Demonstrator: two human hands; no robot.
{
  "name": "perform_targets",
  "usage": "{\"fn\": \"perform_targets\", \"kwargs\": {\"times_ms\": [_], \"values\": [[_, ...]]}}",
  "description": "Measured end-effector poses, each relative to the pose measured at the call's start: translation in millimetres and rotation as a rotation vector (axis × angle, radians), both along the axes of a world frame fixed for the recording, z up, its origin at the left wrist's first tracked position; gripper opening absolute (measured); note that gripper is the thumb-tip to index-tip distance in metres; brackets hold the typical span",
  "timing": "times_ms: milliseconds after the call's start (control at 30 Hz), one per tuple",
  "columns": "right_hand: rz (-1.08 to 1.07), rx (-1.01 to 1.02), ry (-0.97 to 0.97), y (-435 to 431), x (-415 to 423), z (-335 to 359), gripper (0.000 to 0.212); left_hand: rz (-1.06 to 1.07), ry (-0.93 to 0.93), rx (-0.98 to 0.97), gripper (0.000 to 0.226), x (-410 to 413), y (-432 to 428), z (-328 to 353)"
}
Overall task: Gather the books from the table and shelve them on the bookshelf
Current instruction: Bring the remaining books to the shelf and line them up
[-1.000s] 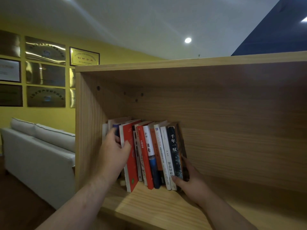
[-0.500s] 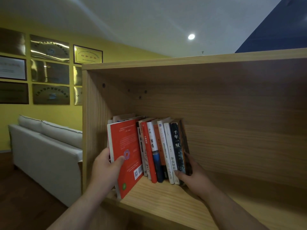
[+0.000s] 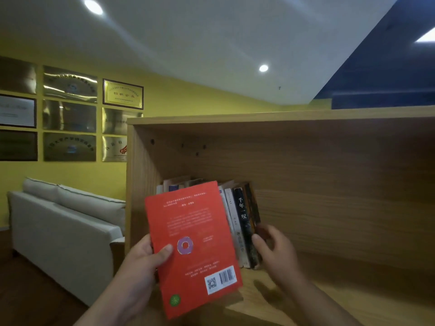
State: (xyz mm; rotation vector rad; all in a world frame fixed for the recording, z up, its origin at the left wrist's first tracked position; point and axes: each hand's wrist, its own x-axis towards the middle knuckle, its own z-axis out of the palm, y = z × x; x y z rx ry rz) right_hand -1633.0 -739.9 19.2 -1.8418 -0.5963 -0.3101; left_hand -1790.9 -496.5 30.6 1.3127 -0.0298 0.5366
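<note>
My left hand (image 3: 143, 257) grips a red book (image 3: 193, 250) by its left edge, thumb on the back cover, which faces me with a barcode at the lower right. The book is held out in front of the wooden bookshelf (image 3: 306, 175), covering most of the row of upright books (image 3: 242, 222) standing in the shelf's left corner. My right hand (image 3: 274, 247) sits at the right end of that row, thumb by the last dark book, fingers loosely curved; the hand is blurred.
A white sofa (image 3: 63, 234) stands left of the bookshelf against a yellow wall hung with framed plaques (image 3: 70, 114). The shelf board (image 3: 341, 300) runs bare to the right of the books.
My left hand has pulled the red book out of the row and toward me, its back cover now facing the camera. My right hand has eased slightly off the row's right end.
</note>
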Motion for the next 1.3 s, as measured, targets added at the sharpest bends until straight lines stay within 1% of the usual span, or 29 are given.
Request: {"fn": "perform_targets", "kwargs": {"times_ms": [33,100,133,167,200,233,267,300,333,367,400,433,467,533,600,667,733,833,867,900,967,1000,1033,1100,1300], "values": [[0.139,0.024,0.060,-1.3,-11.7,5.5,0.034,-0.060,0.017,0.003,0.036,2.7,-8.7,1.2],[0.412,0.056,0.285,-8.1,-31.3,15.0,0.048,-0.156,0.067,0.016,0.039,13.0,-30.2,4.2],[0.485,0.075,0.367,-12.3,-36.8,17.4,0.050,-0.176,0.080,0.024,0.038,20.0,-40.2,6.5],[0.501,0.104,0.411,-18.2,-39.5,18.8,0.052,-0.181,0.077,0.044,0.036,28.0,-50.0,8.2],[0.472,0.147,0.426,-26.7,-40.4,20.1,0.054,-0.162,0.070,0.094,0.031,37.0,-59.9,8.9],[0.424,0.200,0.427,-35.4,-39.6,20.9,0.054,-0.101,0.074,0.204,0.025,46.8,-67.3,8.4],[0.368,0.242,0.422,-43.9,-38.2,22.8,0.052,-0.002,0.096,0.386,0.018,56.0,-70.5,6.5],[0.307,0.275,0.413,-52.4,-35.8,24.7,0.049,0.101,0.137,0.620,0.016,64.6,-70.3,2.3],[0.243,0.308,0.400,-60.9,-33.1,26.5,0.044,0.185,0.191,0.883,0.020,71.6,-68.5,-3.4],[0.176,0.345,0.385,-69.1,-29.9,27.9,0.037,0.220,0.243,1.107,0.029,76.5,-65.5,-10.5],[0.112,0.383,0.364,-76.9,-26.5,29.2,0.030,0.204,0.285,1.257,0.040,79.9,-61.6,-18.1],[0.051,0.408,0.341,-83.4,-23.2,29.6,0.023,0.158,0.320,1.332,0.047,81.8,-57.8,-25.1],[-0.007,0.422,0.318,-88.0,-20.2,28.8,0.017,0.113,0.341,1.351,0.052,83.0,-55.0,-30.4],[-0.108,0.420,0.270,-88.3,-15.1,25.9,0.011,0.088,0.333,1.364,0.060,86.6,-51.5,-36.3],[-0.155,0.386,0.230,-74.9,-12.3,21.9,0.015,0.103,0.326,1.387,0.064,88.8,-51.2,-37.8],[-0.148,0.377,0.219,-52.9,-10.2,15.3,0.015,0.123,0.312,1.397,0.065,89.8,-51.1,-39.6],[-0.127,0.327,0.217,-30.2,-7.4,7.5,0.016,0.131,0.304,1.387,0.066,90.0,-50.7,-40.7],[0.025,0.262,0.311,-4.9,-2.5,-4.7,0.019,0.128,0.308,1.346,0.068,91.4,-50.6,-41.2],[0.073,0.204,0.322,0.2,-0.4,-7.8,0.024,0.132,0.306,1.344,0.069,91.8,-51.0,-41.2],[0.109,0.113,0.308,2.6,1.1,-9.2,0.035,0.141,0.301,1.344,0.069,92.6,-51.0,-41.5],[0.206,-0.040,0.311,-0.9,5.7,-10.4,0.063,0.153,0.290,1.342,0.068,94.8,-50.4,-42.6],[0.246,-0.068,0.346,-5.1,8.6,-9.7,0.074,0.152,0.287,1.345,0.067,95.6,-49.9,-43.7],[0.281,-0.077,0.383,-8.7,11.2,-8.9,0.080,0.148,0.284,1.354,0.065,96.7,-49.3,-44.5],[0.312,-0.079,0.424,-13.6,16.1,-6.9,0.083,0.140,0.281,1.377,0.061,98.1,-47.9,-46.4],[0.213,-0.082,0.446,-3.4,31.1,-0.1,0.083,0.120,0.288,1.392,0.053,100.1,-47.0,-47.9]]}}
